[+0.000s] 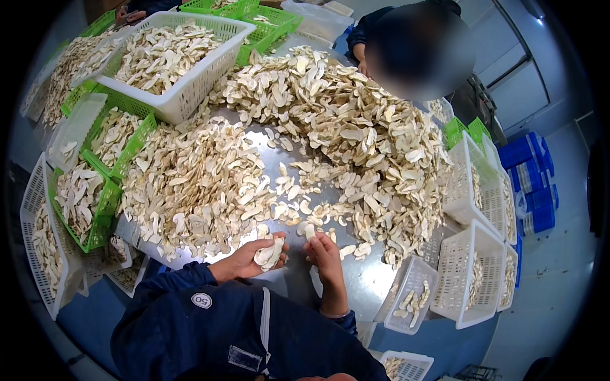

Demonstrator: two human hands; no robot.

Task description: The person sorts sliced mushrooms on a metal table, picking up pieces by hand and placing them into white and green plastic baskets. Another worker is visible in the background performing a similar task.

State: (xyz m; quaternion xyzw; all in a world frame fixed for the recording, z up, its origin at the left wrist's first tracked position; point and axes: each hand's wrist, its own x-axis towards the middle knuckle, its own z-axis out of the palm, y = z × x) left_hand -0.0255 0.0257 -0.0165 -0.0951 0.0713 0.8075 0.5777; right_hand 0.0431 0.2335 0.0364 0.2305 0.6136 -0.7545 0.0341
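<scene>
Several dried mushroom slices (pixel 269 255) lie in my left hand (pixel 248 259), pale and flat, with the thumb over them. Between thumb and fingers my right hand (pixel 325 255) pinches a single mushroom slice (pixel 309 231). Both hands are above the near part of a metal table (pixel 295 281), a short gap apart. Beyond my left hand spreads a low heap of mushroom slices (pixel 200 185). A taller heap of slices (pixel 362 128) curves along the far and right side, and loose slices (pixel 305 205) lie between the two heaps.
A large white basket (pixel 200 76) of slices stands at the back left. Green baskets (pixel 112 200) are at the left. White baskets (pixel 457 281) line the right, beside a small tray (pixel 398 321) with some slices. A co-worker's hand (pixel 363 68) is at the far heap.
</scene>
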